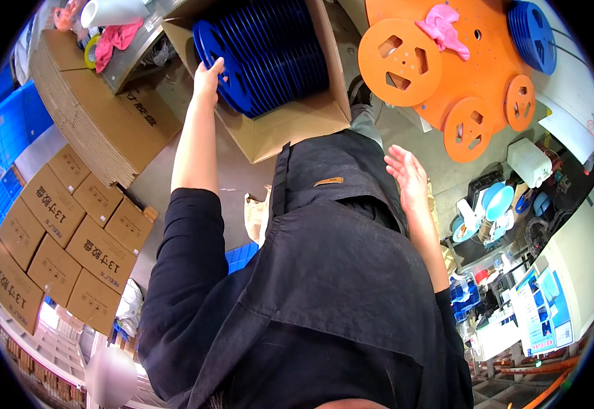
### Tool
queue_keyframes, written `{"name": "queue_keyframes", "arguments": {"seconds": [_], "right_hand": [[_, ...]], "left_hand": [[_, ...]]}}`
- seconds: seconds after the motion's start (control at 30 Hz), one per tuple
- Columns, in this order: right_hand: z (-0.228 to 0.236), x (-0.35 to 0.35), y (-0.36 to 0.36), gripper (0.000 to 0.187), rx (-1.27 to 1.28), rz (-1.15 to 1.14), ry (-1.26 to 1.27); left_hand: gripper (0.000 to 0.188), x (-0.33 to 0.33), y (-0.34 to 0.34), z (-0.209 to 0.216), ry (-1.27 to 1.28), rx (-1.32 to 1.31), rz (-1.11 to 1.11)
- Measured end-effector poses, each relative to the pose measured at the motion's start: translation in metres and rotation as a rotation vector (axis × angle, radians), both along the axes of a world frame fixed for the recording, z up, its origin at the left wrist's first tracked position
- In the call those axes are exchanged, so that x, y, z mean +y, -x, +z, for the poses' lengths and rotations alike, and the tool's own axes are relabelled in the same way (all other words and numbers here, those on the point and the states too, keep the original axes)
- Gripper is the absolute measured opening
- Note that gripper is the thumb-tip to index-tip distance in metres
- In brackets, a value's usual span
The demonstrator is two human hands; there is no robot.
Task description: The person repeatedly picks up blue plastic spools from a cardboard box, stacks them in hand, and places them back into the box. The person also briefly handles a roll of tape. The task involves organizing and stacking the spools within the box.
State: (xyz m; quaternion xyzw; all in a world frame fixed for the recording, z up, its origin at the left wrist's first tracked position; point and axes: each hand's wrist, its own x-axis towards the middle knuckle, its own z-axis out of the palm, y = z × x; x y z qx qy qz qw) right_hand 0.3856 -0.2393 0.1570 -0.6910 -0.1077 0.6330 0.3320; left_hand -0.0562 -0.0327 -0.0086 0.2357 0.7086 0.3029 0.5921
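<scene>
An open cardboard box (259, 140) in front of me holds a tight row of blue plastic reels (280, 54) standing on edge. My left hand (208, 80) reaches to the leftmost blue reel (208, 44), its fingers curled at the flange near a cut-out. That reel leans a little, its face turned toward the left side of the box. Held near my right side, my right hand (408, 178) has its fingers stretched out and nothing in it. A dark apron (338, 273) covers my front.
An orange table (440, 88) at the right carries orange reel discs (399, 61), a pink cloth (445, 28) and a stack of blue reels (532, 37). Flattened cartons (92, 102) and stacked closed boxes (51, 211) stand at the left. Bins and clutter (495, 204) lie farther right.
</scene>
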Motion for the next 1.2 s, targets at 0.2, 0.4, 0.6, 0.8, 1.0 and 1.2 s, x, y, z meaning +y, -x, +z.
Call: {"name": "queue_keyframes", "arguments": {"seconds": [0.2,0.4,0.6,0.8,1.0,1.2], "right_hand": [[-0.004,-0.007,-0.005,0.048,-0.002,-0.019,-0.016],[-0.001,0.020,0.005,0.046,0.027,0.030,-0.070],[-0.008,0.062,-0.015,0.040,0.023,0.044,-0.133],[-0.054,0.138,-0.074,0.036,-0.057,0.234,-0.076],[-0.150,0.276,-0.198,0.046,-0.261,0.226,-0.132],[-0.167,0.501,-0.276,0.061,-0.852,0.186,-0.557]], "left_hand": [[0.079,-0.063,-0.002,-0.009,-0.060,0.243,0.128],[0.050,-0.218,-0.009,-0.072,0.310,0.233,0.164],[0.039,-0.237,-0.076,-0.042,0.390,0.063,-0.380],[0.043,-0.188,-0.092,-0.033,0.360,-0.152,0.263],[0.035,-0.168,-0.146,-0.022,0.220,-0.061,0.294],[0.036,-0.209,-0.244,-0.034,0.394,0.246,-0.151]]}}
